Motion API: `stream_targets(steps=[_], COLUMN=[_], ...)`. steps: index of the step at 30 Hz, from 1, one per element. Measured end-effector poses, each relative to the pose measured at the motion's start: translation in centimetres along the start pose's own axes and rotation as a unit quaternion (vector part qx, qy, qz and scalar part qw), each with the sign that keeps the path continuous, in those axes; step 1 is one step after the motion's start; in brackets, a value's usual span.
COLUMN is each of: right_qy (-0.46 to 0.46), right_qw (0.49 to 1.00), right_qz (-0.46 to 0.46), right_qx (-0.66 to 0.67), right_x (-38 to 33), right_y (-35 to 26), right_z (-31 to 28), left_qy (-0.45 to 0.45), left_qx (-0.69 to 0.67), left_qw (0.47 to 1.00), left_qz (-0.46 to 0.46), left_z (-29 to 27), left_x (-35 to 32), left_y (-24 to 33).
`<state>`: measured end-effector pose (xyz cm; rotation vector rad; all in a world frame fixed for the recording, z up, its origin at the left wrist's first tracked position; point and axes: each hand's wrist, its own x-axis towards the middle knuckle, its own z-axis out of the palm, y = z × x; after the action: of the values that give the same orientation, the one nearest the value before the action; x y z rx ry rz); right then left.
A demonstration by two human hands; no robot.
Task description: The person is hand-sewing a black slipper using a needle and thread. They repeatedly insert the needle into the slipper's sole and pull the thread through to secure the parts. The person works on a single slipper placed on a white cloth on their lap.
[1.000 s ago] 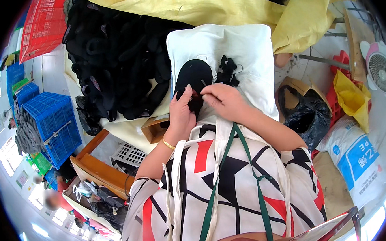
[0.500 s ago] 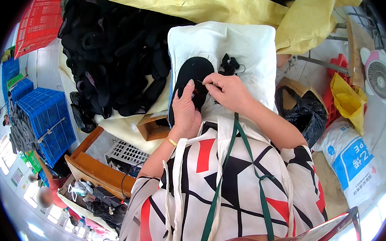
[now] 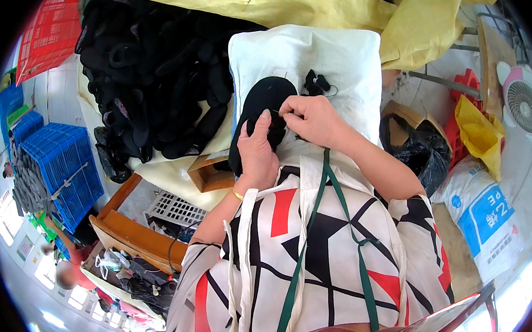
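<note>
Head view: the left hand (image 3: 258, 154) is clamped on a black shoe upper (image 3: 261, 108) that lies on a white cushion (image 3: 332, 58) just in front of the person. The right hand (image 3: 312, 119) has its fingertips pinched together at the upper's middle, touching the left fingers. A heap of black shoe uppers (image 3: 151, 82) sits just left of the cushion.

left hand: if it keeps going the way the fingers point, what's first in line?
Left hand points up-frame along the black shoe upper it presses; beyond that, probably the white cushion. Depth is unclear.
</note>
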<state>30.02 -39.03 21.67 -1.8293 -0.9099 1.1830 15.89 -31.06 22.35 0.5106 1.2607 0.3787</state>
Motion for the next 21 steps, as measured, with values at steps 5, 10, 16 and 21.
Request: stream_targets(steps=[5, 10, 16, 21], right_qy=[0.010, 0.013, 0.034, 0.035], right_qw=[0.999, 0.997, 0.997, 0.997], right_qz=[0.013, 0.010, -0.023, -0.030], right_qx=[0.040, 0.072, 0.073, 0.061], right_x=[-0.1, -0.6, -1.3, -1.5], right_y=[-0.1, 0.6, 1.6, 1.9], right_z=[0.4, 0.8, 1.4, 1.5], left_qy=[-0.024, -0.037, -0.052, -0.040], left_qx=[-0.004, 0.002, -0.004, -0.002], left_qw=[0.999, 0.999, 0.999, 0.999], left_qz=[0.027, 0.006, -0.005, -0.026], left_z=[-0.5, -0.4, -0.4, -0.2], left_x=[0.2, 0.1, 0.7, 0.8], left_y=[-0.5, -0.1, -0.1, 0.3])
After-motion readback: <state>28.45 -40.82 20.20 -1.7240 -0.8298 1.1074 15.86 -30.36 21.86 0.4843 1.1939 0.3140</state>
